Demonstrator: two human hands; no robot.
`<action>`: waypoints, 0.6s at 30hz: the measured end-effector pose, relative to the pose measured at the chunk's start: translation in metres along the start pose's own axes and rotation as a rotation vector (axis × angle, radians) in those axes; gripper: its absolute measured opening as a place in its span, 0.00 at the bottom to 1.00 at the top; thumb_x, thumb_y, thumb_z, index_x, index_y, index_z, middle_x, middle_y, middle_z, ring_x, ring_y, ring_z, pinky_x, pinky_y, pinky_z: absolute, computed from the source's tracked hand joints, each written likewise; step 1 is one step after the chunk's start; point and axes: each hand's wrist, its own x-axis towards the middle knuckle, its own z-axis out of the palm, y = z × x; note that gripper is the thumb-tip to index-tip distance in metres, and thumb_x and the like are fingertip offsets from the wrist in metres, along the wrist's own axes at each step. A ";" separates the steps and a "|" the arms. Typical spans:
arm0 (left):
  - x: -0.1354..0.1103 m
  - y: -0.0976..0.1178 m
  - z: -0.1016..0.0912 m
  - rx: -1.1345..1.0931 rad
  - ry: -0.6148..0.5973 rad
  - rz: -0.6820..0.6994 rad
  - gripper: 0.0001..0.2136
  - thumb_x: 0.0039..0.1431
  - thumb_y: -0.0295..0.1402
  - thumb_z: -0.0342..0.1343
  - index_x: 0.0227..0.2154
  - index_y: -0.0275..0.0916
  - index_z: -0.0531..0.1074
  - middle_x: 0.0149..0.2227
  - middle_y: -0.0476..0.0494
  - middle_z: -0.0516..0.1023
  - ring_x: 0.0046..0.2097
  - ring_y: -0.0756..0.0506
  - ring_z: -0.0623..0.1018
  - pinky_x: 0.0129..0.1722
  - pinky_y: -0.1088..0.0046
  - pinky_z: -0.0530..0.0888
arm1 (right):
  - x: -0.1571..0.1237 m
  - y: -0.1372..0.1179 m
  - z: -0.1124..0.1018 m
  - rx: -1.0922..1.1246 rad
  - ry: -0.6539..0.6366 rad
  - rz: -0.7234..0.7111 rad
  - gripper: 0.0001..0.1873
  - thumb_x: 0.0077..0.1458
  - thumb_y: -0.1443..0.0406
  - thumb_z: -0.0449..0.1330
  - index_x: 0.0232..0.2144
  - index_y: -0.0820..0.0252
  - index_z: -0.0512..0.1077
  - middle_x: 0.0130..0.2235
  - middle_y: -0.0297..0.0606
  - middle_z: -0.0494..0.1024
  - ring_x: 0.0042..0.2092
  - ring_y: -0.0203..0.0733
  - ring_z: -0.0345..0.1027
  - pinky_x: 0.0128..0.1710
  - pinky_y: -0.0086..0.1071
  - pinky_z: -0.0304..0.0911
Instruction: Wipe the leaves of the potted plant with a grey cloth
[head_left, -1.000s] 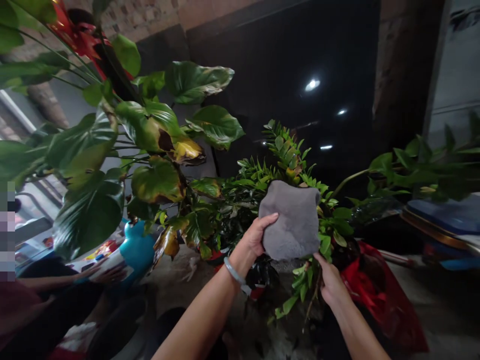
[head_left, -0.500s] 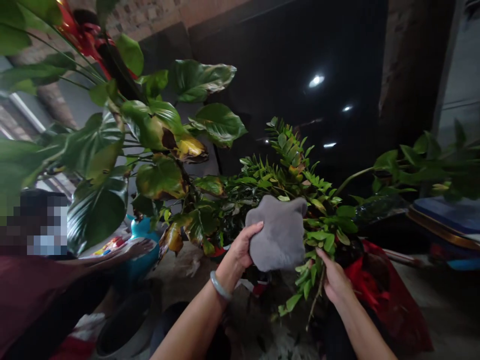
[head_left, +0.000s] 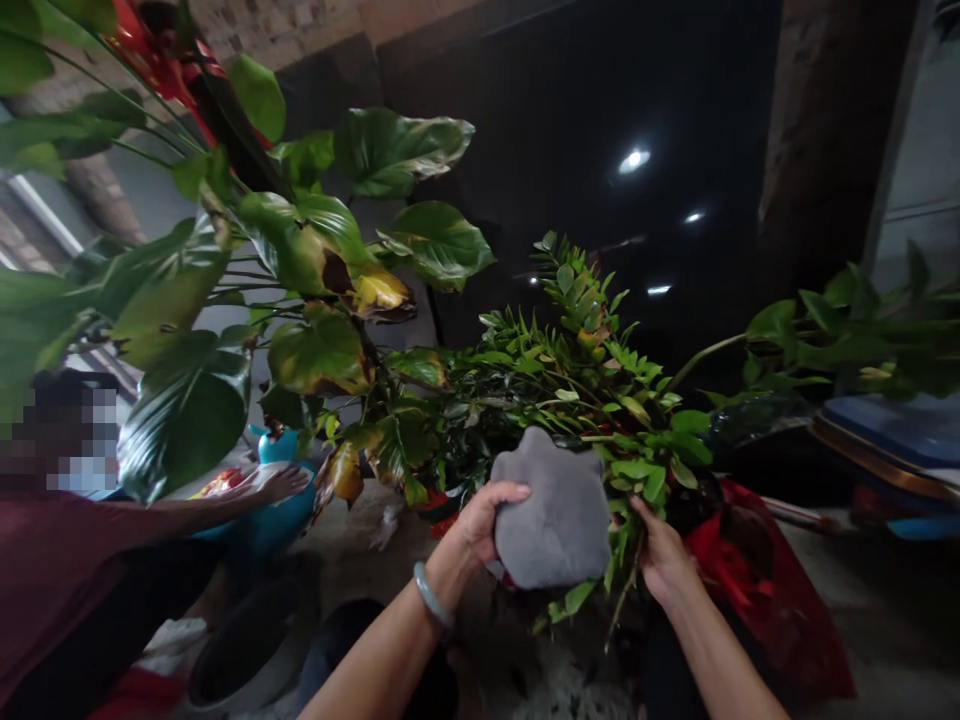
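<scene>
My left hand, with a pale bangle at its wrist, is closed on the near edge of a soft grey cloth. The cloth hangs spread out in front of the leafy potted plant and hides part of it. Over on the right, my right hand is closed round a leafy stem, whose thin bare end points down toward the floor. Small green leaves of that stem show beside and below the cloth. What lies behind the cloth is hidden.
Large leaves of another plant, some browned, fill the left. Below them are a teal figure, a dark bucket and a seated person with an arm stretched out. A red bag lies at right. Behind stands a dark glossy panel.
My left hand has moved down a little, and the cloth has dropped and turned with it. My right hand stays on the stem. The other person's hand has shifted on the teal figure.
</scene>
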 end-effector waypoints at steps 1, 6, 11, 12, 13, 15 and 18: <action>0.007 0.004 0.006 -0.022 0.040 0.063 0.10 0.36 0.24 0.60 0.28 0.31 0.74 0.21 0.45 0.78 0.23 0.46 0.75 0.33 0.70 0.71 | 0.000 0.001 0.002 0.006 0.003 0.000 0.11 0.32 0.66 0.67 0.22 0.59 0.70 0.18 0.28 0.74 0.18 0.36 0.66 0.17 0.27 0.64; 0.029 -0.023 0.005 0.026 0.226 0.067 0.14 0.35 0.24 0.61 0.31 0.34 0.71 0.23 0.46 0.78 0.26 0.44 0.76 0.36 0.65 0.72 | 0.003 0.004 0.004 0.017 -0.013 -0.004 0.10 0.34 0.66 0.65 0.26 0.57 0.72 0.23 0.31 0.78 0.25 0.42 0.72 0.23 0.32 0.69; 0.003 -0.050 -0.017 0.141 0.139 -0.089 0.20 0.28 0.22 0.61 0.32 0.35 0.71 0.25 0.44 0.79 0.29 0.40 0.78 0.35 0.62 0.72 | 0.007 0.004 -0.003 0.010 -0.016 0.010 0.12 0.34 0.66 0.67 0.26 0.59 0.73 0.22 0.32 0.77 0.22 0.40 0.70 0.23 0.32 0.68; -0.003 -0.044 -0.014 0.131 0.061 -0.053 0.21 0.27 0.22 0.61 0.33 0.34 0.72 0.26 0.44 0.79 0.30 0.40 0.78 0.35 0.63 0.72 | 0.007 0.003 -0.004 0.011 -0.017 0.013 0.11 0.33 0.66 0.67 0.25 0.59 0.72 0.21 0.31 0.77 0.21 0.40 0.69 0.22 0.31 0.68; -0.008 -0.035 -0.008 0.120 -0.019 -0.008 0.22 0.26 0.22 0.61 0.33 0.34 0.73 0.27 0.43 0.80 0.30 0.40 0.78 0.34 0.64 0.72 | 0.007 0.003 -0.004 0.012 -0.020 0.014 0.11 0.33 0.66 0.67 0.24 0.59 0.72 0.20 0.31 0.76 0.20 0.39 0.68 0.21 0.31 0.67; -0.009 -0.011 0.009 0.087 -0.124 0.114 0.22 0.26 0.23 0.63 0.33 0.34 0.75 0.28 0.43 0.80 0.29 0.42 0.77 0.33 0.66 0.72 | 0.006 0.003 -0.003 0.012 -0.025 0.016 0.11 0.34 0.65 0.67 0.24 0.59 0.72 0.19 0.30 0.75 0.19 0.38 0.67 0.19 0.30 0.65; 0.005 0.014 0.031 0.022 -0.082 0.277 0.19 0.30 0.26 0.65 0.32 0.34 0.75 0.29 0.44 0.80 0.30 0.44 0.77 0.35 0.68 0.72 | 0.005 0.003 0.001 0.006 -0.018 0.022 0.11 0.34 0.65 0.68 0.24 0.59 0.70 0.17 0.29 0.73 0.17 0.37 0.65 0.18 0.29 0.64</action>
